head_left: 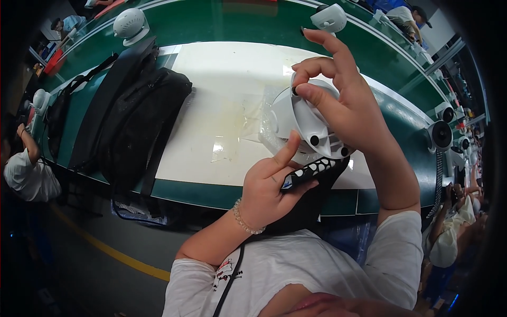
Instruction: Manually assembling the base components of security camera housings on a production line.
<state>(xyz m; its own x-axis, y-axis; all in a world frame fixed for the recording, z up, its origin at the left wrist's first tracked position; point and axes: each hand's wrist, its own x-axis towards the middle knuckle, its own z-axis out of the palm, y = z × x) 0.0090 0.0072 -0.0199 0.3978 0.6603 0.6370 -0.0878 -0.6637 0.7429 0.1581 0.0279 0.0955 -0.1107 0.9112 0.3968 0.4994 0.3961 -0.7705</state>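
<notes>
A white plastic fan lies on the table in front of me with its base turned up. Round black pads sit on the base. My left hand is closed on a black pad sheet with white round gaps, while its index finger touches the base edge. Over the far part of the base, my right hand has its thumb on a black pad at the corner, with another finger curled round the edge. The right index finger is raised, with a small dark spot at its tip.
A black bag lies on the left of the white tabletop. Clear plastic wrap is under the fan. Beyond, white fans stand on a green conveyor. More fans are at right. Other people work around the line.
</notes>
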